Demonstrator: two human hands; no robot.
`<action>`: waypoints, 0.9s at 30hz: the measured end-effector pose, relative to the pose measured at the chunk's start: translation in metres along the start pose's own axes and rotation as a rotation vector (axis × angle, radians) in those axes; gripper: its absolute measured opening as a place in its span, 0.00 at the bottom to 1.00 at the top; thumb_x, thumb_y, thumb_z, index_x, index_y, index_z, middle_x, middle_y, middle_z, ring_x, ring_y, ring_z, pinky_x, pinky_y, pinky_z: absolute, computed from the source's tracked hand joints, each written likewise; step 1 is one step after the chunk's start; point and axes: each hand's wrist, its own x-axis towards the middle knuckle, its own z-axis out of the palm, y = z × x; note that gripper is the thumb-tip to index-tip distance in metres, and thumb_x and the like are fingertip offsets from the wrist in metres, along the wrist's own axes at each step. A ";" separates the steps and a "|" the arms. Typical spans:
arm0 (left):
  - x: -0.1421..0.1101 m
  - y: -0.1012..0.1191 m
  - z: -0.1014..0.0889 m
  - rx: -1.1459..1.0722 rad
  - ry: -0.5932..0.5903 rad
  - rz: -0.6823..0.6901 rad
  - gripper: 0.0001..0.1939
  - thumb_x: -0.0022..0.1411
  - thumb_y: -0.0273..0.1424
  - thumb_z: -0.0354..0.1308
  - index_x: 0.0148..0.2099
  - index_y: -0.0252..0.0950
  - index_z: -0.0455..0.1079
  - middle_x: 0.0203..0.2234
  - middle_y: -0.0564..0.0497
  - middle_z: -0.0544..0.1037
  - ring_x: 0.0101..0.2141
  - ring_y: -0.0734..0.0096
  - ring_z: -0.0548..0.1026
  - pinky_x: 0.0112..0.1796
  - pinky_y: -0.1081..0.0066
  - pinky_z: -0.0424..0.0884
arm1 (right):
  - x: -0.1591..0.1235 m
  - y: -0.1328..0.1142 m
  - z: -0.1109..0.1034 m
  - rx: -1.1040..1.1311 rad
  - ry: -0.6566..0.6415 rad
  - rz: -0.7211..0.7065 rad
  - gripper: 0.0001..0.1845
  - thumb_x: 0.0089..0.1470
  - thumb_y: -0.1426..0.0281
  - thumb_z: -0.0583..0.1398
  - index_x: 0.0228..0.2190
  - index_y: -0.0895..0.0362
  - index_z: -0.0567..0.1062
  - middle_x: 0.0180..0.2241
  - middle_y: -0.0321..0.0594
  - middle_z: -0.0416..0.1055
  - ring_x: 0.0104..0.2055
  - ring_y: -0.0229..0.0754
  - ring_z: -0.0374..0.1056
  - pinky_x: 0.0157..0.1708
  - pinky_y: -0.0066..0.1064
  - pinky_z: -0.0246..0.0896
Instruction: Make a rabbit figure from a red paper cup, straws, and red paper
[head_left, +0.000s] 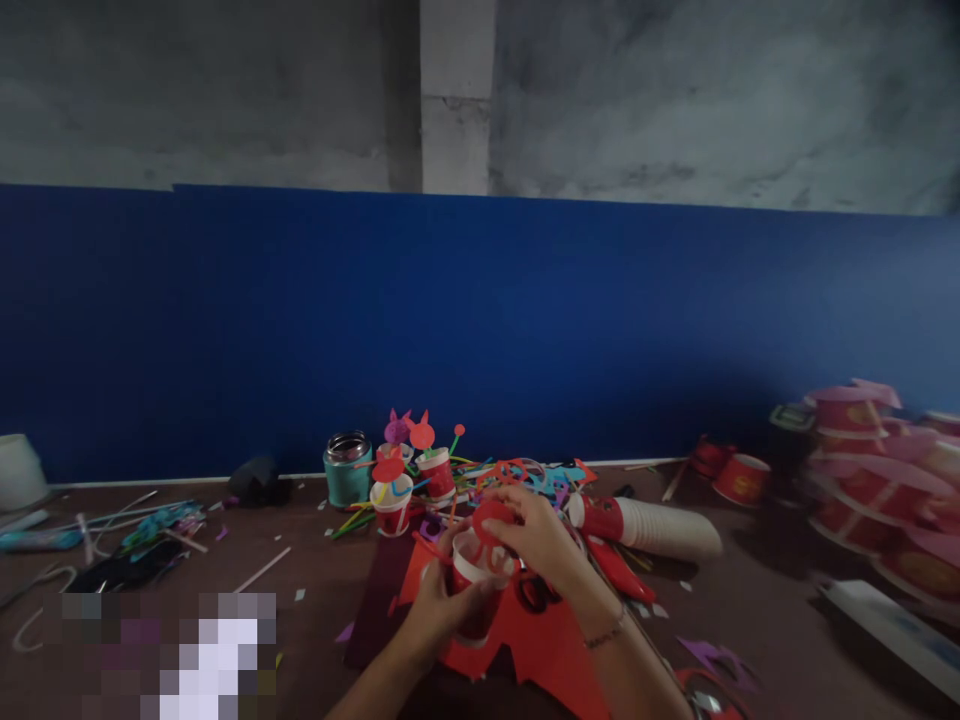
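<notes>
My left hand [442, 608] is wrapped round a red and white paper cup [474, 630], tilted a little toward me. At the cup's mouth, my right hand [534, 535] pinches a round red paper piece [491, 520]; red strips show below it inside the cup. Under both hands lies a cut sheet of red paper [551, 655]. Scissors with dark handle loops [532, 592] are beside the cup, partly hidden by my right hand. Just beyond stand decorated cups [391, 505] with paper shapes and coloured strips sticking out.
A stack of paper cups [652, 527] lies on its side to the right. Red cup crafts with pink tops [874, 480] are piled at far right. A teal jar [347, 470] stands at the back. Scraps and strips litter the table [315, 560]; a blue panel [480, 330] borders it.
</notes>
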 end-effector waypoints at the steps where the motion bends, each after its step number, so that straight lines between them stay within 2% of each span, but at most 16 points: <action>1: 0.000 0.001 0.000 0.007 -0.005 0.000 0.47 0.38 0.43 0.72 0.60 0.40 0.60 0.46 0.40 0.77 0.48 0.49 0.72 0.50 0.57 0.65 | 0.000 -0.001 0.000 0.015 0.004 -0.010 0.17 0.41 0.73 0.60 0.38 0.59 0.72 0.31 0.40 0.76 0.33 0.43 0.73 0.33 0.32 0.66; 7: 0.001 -0.001 -0.001 0.008 0.005 0.030 0.46 0.38 0.42 0.72 0.60 0.40 0.61 0.48 0.41 0.76 0.49 0.49 0.72 0.51 0.58 0.64 | -0.002 -0.004 0.004 0.081 -0.006 -0.053 0.20 0.41 0.75 0.58 0.40 0.58 0.71 0.25 0.34 0.74 0.25 0.39 0.70 0.27 0.30 0.64; 13: 0.003 -0.003 -0.006 -0.023 0.066 -0.011 0.45 0.39 0.40 0.72 0.60 0.40 0.60 0.50 0.42 0.74 0.50 0.50 0.71 0.50 0.60 0.65 | -0.006 -0.009 0.002 -0.064 0.051 -0.041 0.27 0.40 0.72 0.63 0.46 0.58 0.69 0.36 0.41 0.77 0.37 0.44 0.73 0.37 0.33 0.67; 15: 0.003 -0.002 -0.006 -0.025 0.055 -0.017 0.46 0.39 0.40 0.71 0.60 0.40 0.60 0.50 0.42 0.74 0.50 0.50 0.71 0.50 0.59 0.65 | -0.007 -0.009 0.000 -0.137 0.028 -0.032 0.22 0.40 0.73 0.63 0.41 0.59 0.73 0.34 0.41 0.77 0.35 0.44 0.73 0.34 0.31 0.66; 19: 0.001 -0.001 -0.005 0.016 0.048 -0.002 0.46 0.37 0.38 0.73 0.60 0.40 0.61 0.50 0.41 0.74 0.52 0.49 0.69 0.52 0.59 0.64 | -0.008 -0.006 -0.003 -0.275 -0.031 0.041 0.03 0.41 0.73 0.62 0.23 0.60 0.76 0.20 0.36 0.73 0.24 0.39 0.68 0.22 0.26 0.59; 21: 0.000 0.000 -0.003 0.035 0.042 0.006 0.46 0.37 0.38 0.73 0.59 0.40 0.61 0.50 0.41 0.74 0.52 0.48 0.69 0.53 0.58 0.63 | -0.008 -0.005 -0.003 -0.318 -0.032 0.048 0.04 0.41 0.73 0.62 0.20 0.60 0.75 0.19 0.35 0.72 0.23 0.38 0.66 0.22 0.26 0.57; 27: -0.002 0.003 0.000 0.006 -0.001 0.005 0.46 0.37 0.40 0.72 0.59 0.38 0.61 0.47 0.40 0.76 0.51 0.47 0.70 0.52 0.57 0.63 | -0.008 -0.010 -0.003 -0.370 0.005 -0.133 0.01 0.40 0.76 0.63 0.20 0.59 0.76 0.26 0.38 0.73 0.28 0.39 0.67 0.30 0.27 0.60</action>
